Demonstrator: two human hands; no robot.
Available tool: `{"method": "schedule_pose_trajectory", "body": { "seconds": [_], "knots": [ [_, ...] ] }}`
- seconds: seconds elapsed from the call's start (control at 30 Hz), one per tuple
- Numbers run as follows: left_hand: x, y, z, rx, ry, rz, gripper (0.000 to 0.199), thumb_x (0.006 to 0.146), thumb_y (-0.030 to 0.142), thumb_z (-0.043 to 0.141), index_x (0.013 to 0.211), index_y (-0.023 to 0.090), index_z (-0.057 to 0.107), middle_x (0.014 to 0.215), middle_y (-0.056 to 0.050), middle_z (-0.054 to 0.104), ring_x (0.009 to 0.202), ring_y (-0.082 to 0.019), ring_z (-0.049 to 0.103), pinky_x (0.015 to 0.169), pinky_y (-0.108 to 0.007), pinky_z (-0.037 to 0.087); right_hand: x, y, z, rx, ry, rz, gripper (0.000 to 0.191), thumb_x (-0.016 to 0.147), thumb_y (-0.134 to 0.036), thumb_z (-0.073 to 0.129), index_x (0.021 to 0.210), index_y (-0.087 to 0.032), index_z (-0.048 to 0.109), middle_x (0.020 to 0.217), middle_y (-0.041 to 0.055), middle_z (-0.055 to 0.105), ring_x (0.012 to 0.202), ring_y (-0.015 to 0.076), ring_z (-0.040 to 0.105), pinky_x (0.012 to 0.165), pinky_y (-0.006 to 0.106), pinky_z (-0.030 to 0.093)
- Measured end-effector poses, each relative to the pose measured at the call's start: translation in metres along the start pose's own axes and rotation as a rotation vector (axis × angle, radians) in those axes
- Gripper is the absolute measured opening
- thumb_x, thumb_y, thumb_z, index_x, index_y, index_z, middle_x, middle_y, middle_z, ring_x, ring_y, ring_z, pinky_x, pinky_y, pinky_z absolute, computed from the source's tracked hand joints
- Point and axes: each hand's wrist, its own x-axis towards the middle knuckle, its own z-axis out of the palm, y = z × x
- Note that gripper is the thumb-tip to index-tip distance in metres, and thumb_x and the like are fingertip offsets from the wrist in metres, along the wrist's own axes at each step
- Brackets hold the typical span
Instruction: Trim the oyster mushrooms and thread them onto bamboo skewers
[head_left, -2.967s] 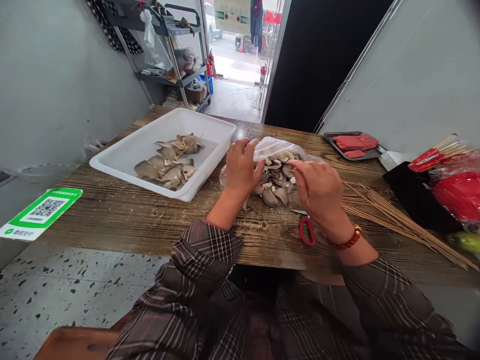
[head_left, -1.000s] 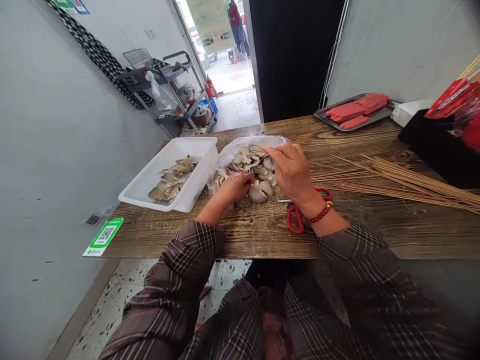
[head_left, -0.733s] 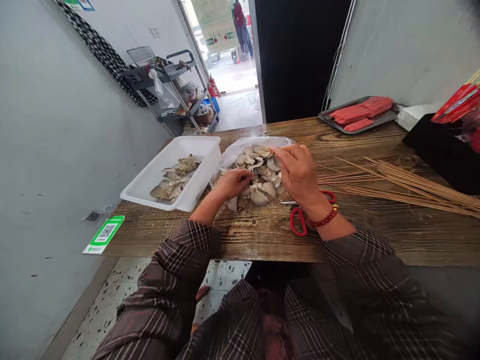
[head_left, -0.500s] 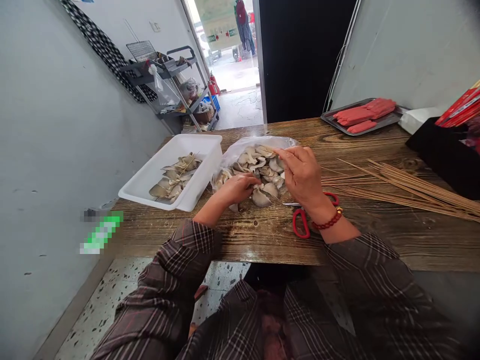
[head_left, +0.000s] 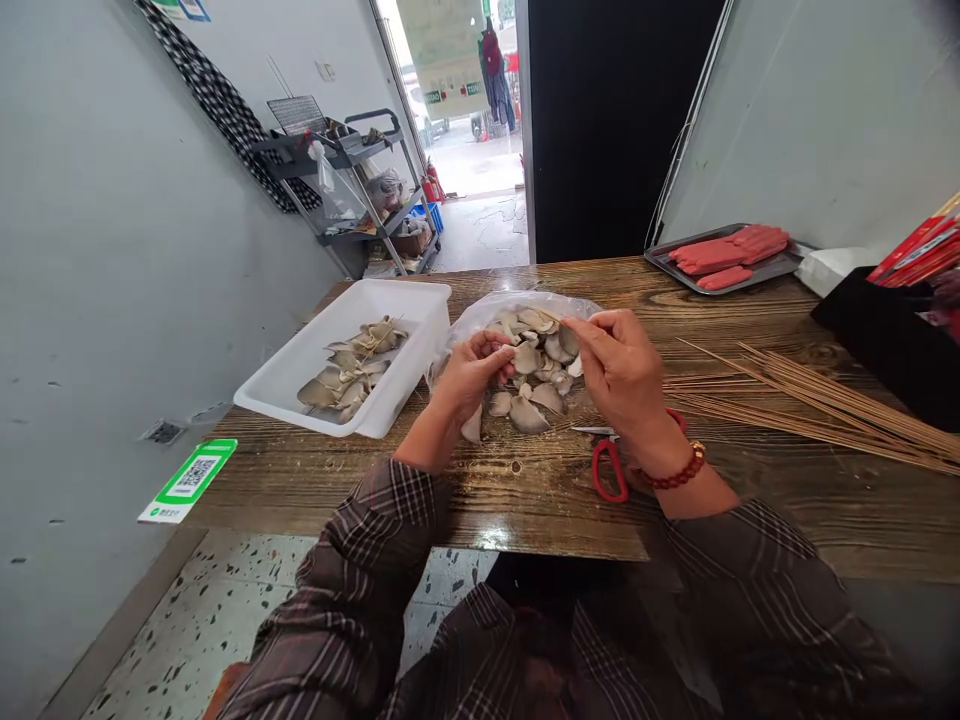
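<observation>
Above a pile of grey oyster mushrooms [head_left: 529, 412] my left hand [head_left: 472, 372] is closed, pinching a single mushroom piece [head_left: 526, 358] between thumb and fingers. My right hand [head_left: 621, 372] is closed on a thin bamboo skewer [head_left: 553, 317]; its near end shows at the fingertips, and mushroom lies along or behind it. The pile rests in and in front of an open clear plastic bag [head_left: 480, 312]. Red-handled scissors [head_left: 609, 472] lie on the table under my right wrist, partly hidden by it.
A white plastic tub [head_left: 279, 388] with skewered mushrooms stands left of the bag. Loose bamboo skewers [head_left: 817, 392] fan out at the right. Farther back are a metal tray [head_left: 664, 262] of red sticks and a black holder [head_left: 885, 330]. A green code card [head_left: 191, 478] sits at the left edge.
My left hand has risen from the front of the pile with a mushroom piece in its fingers. My right hand stays closed on the skewer. The whole view has shifted slightly.
</observation>
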Motion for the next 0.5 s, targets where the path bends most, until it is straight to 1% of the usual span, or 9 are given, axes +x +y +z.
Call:
{"method": "schedule_pose_trajectory", "body": {
  "seconds": [0.1,0.2,0.27,0.4,0.47,0.5],
  "knots": [
    [0.0,-0.005,0.004,-0.16,0.061,-0.061,0.028,0.066,0.024,0.084,0.085,0.013,0.067,0.063,0.002,0.065,0.054,-0.008,0.061,0.053,-0.018,0.048,-0.002,-0.003,0.0,-0.033,-0.04,-0.038,0.03,0.101,-0.023,0.047,0.119,-0.026,0.072,0.093,0.0066,0.064,0.084,0.0187,0.059,0.07,0.032,0.048],
    [0.001,-0.008,0.004,-0.281,0.144,-0.137,0.025,0.069,0.022,0.084,0.082,0.013,0.065,0.065,0.001,0.068,0.059,-0.009,0.067,0.059,-0.019,0.054,-0.003,-0.007,0.0,-0.098,-0.111,-0.12,0.026,0.099,-0.022,0.051,0.112,-0.025,0.074,0.09,0.0064,0.067,0.084,0.0207,0.058,0.073,0.035,0.048],
    [0.0,-0.009,0.002,-0.337,0.178,-0.172,0.023,0.072,0.021,0.082,0.082,0.014,0.063,0.067,0.001,0.069,0.061,-0.01,0.069,0.059,-0.02,0.055,-0.005,-0.011,0.001,-0.131,-0.176,-0.17,0.024,0.098,-0.022,0.053,0.109,-0.024,0.074,0.087,0.0062,0.068,0.084,0.0219,0.057,0.076,0.036,0.047],
    [-0.003,-0.007,-0.001,-0.435,0.178,-0.189,0.015,0.079,0.02,0.078,0.08,0.014,0.064,0.07,0.0,0.07,0.061,-0.008,0.067,0.059,-0.018,0.054,-0.01,-0.018,0.003,-0.107,-0.351,-0.242,0.025,0.098,-0.019,0.053,0.112,-0.024,0.073,0.088,0.0054,0.07,0.082,0.0207,0.059,0.071,0.033,0.047],
    [-0.005,-0.005,-0.001,-0.488,0.171,-0.207,0.013,0.081,0.02,0.075,0.078,0.014,0.064,0.07,-0.001,0.07,0.059,-0.008,0.065,0.058,-0.017,0.053,-0.013,-0.019,0.006,-0.094,-0.402,-0.249,0.026,0.098,-0.02,0.052,0.114,-0.023,0.073,0.089,0.0054,0.071,0.081,0.0201,0.062,0.067,0.032,0.047],
    [-0.006,-0.005,-0.001,-0.508,0.167,-0.218,0.014,0.082,0.02,0.074,0.077,0.014,0.063,0.068,-0.001,0.07,0.057,-0.007,0.064,0.056,-0.017,0.051,-0.014,-0.019,0.007,-0.093,-0.407,-0.241,0.026,0.099,-0.02,0.052,0.115,-0.022,0.073,0.089,0.0058,0.071,0.081,0.02,0.063,0.067,0.032,0.047]
  ]
}}
